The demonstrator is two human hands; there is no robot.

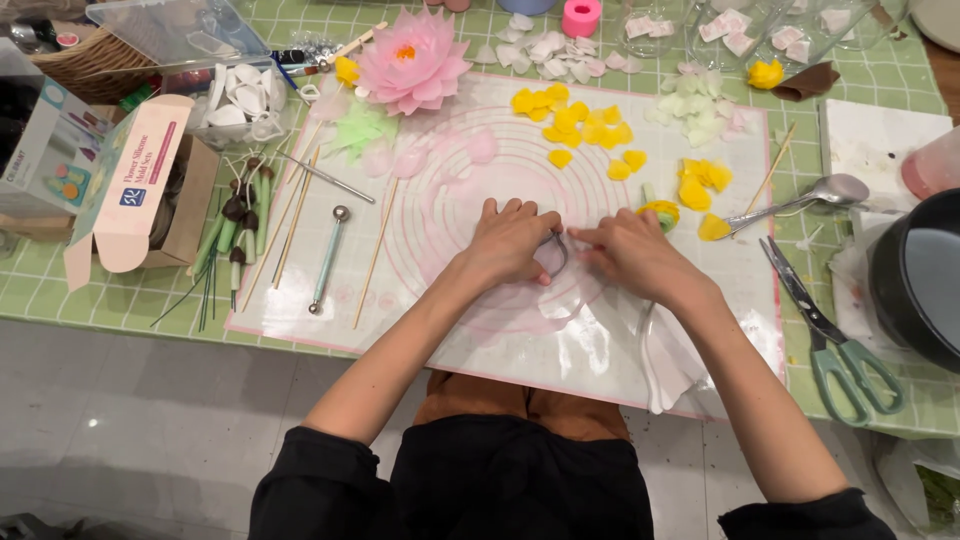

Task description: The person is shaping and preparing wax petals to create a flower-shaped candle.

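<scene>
At mat centre, left hand (512, 243) & right hand (630, 255) are pressing a small metal cutter (556, 250), fingers closed on it, w/ thin pale paste underneath possibly tearing if pressure's going uneven.

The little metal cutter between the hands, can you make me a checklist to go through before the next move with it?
1. Left hand on the cutter: ok, its fingers rest against it.
2. Right hand helping: ok, its fingertips sit right beside the cutter.
3. Cutter pressed flat on the mat: cannot tell, the hands hide most of it.
4. Thin sheet under the cutter: cannot tell, too pale to see.
5. Yellow petals out of the way: ok, they lie further up the mat.
6. Scissors away from the arms: ok, they lie off the mat to the right.
</scene>
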